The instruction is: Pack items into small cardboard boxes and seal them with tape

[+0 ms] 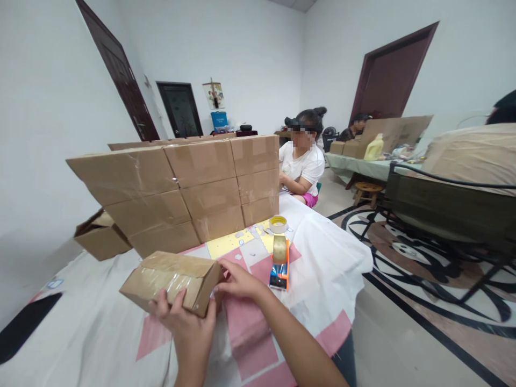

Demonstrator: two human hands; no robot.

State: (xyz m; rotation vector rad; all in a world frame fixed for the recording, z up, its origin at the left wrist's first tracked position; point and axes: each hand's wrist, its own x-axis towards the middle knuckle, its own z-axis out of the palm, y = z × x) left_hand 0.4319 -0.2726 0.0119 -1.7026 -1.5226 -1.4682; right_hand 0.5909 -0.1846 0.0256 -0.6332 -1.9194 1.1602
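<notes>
A small brown cardboard box [169, 274] with shiny clear tape along its side is tilted above the cloth-covered table. My left hand [185, 317] grips it from the near side, fingers spread over the taped face and thumb by the right end. At that right end, my right hand [236, 282] has its fingers bent against the end flap; the fingertips are partly hidden, so I cannot make out exactly what they pinch. Right of my hands lies an orange and blue tape dispenser [279, 263] with a tan roll. Just behind it is a loose roll of tape [278, 224].
Stacked cardboard boxes [209, 188] form a wall across the table's back. An open carton [102, 236] stands at the left. Opposite, behind the stack, sits a person in a white shirt [302, 166]. A black flat item [28, 328] lies at the left edge.
</notes>
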